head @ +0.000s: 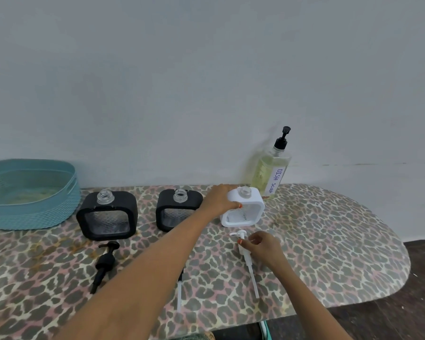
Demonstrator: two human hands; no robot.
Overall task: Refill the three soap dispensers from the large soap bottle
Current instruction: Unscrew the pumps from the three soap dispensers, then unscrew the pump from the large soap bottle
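Note:
Three square soap dispensers stand open-necked on the leopard-print table [329, 241]: two black ones [107, 214] [177, 208] and a white one [243, 208]. My left hand [220, 198] grips the white dispenser's upper left corner. My right hand [261, 244] pinches the white pump head [247, 256], which lies on the table in front of that dispenser. A black pump [105, 262] lies before the left black dispenser. Another pump's tube [179, 290] shows under my left forearm. The large bottle [271, 171] labelled DISH SOAP, with a black pump and yellowish soap, stands against the wall behind the white dispenser.
A teal woven basket [30, 209] sits at the table's far left. A plain wall runs right behind the table. The table's rounded right end drops to a dark floor [415, 303].

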